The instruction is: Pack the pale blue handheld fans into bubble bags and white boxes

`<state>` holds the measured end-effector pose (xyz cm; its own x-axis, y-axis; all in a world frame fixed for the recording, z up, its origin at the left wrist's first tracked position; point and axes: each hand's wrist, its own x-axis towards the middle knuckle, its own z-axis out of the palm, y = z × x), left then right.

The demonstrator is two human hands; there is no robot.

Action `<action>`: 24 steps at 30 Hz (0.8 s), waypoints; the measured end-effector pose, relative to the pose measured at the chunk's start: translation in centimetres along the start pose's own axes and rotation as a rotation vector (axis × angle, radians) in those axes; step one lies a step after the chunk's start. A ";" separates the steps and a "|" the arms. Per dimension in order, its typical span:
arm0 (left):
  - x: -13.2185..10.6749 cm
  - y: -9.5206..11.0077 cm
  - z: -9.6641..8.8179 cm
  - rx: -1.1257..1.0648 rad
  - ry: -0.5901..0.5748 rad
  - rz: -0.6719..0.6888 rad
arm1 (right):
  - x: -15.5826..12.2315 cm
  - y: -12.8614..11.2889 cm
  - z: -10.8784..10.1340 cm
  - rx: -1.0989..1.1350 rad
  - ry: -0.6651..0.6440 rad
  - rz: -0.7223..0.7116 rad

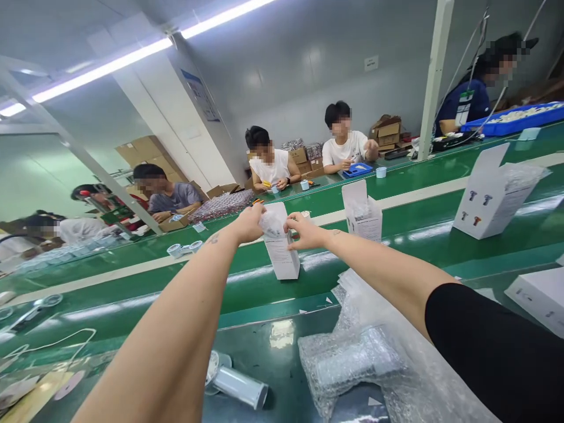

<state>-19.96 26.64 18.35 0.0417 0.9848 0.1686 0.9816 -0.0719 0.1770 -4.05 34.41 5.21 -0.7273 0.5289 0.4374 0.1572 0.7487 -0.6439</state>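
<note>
head view, nearest first, with the white box between the hands as landmark: a pale blue device lies in front of it, leftward, and a bubble-wrapped bundle in front, rightward. the white box stands upright on a green surface, lid raised, clear wrap at its mouth. the left hand bends its fingers over the box's upper left edge by the wrap; the right hand curls at the upper right edge, thumb and fingers narrowly parted. whether either grips firmly, i cannot tell. the box looks like light, thin card that would crease under a hard squeeze, the wrap soft and slippery; the side walls, held flat, seem the safest hold. right of the box stands another open box; beyond it sit two people in white shirts.
</note>
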 end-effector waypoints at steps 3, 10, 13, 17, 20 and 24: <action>-0.2 0.0 -0.2 0.064 0.045 0.045 | -0.4 0.0 -0.2 -0.018 0.001 -0.027; 0.8 1.8 0.2 0.435 -0.280 0.026 | 0.5 -1.2 0.4 -0.060 -0.043 -0.048; 0.4 2.2 3.1 0.448 -0.255 -0.018 | 0.1 -1.1 0.4 -0.053 -0.043 -0.051; -3.9 2.7 4.1 0.415 -0.065 -0.091 | -1.6 -1.2 -0.1 -0.036 -0.027 -0.003; -11.1 3.0 4.1 0.323 0.264 -0.336 | -2.9 -2.3 -1.2 0.016 0.023 0.051; -21.8 3.2 8.1 0.133 -0.226 -0.730 | -3.9 -6.2 -3.5 0.047 0.197 0.103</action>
<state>-16.23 6.17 7.40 -0.6014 0.7847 -0.1500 0.7885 0.6133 0.0468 0.18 29.14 9.71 -0.5638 0.6726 0.4793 0.1892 0.6701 -0.7178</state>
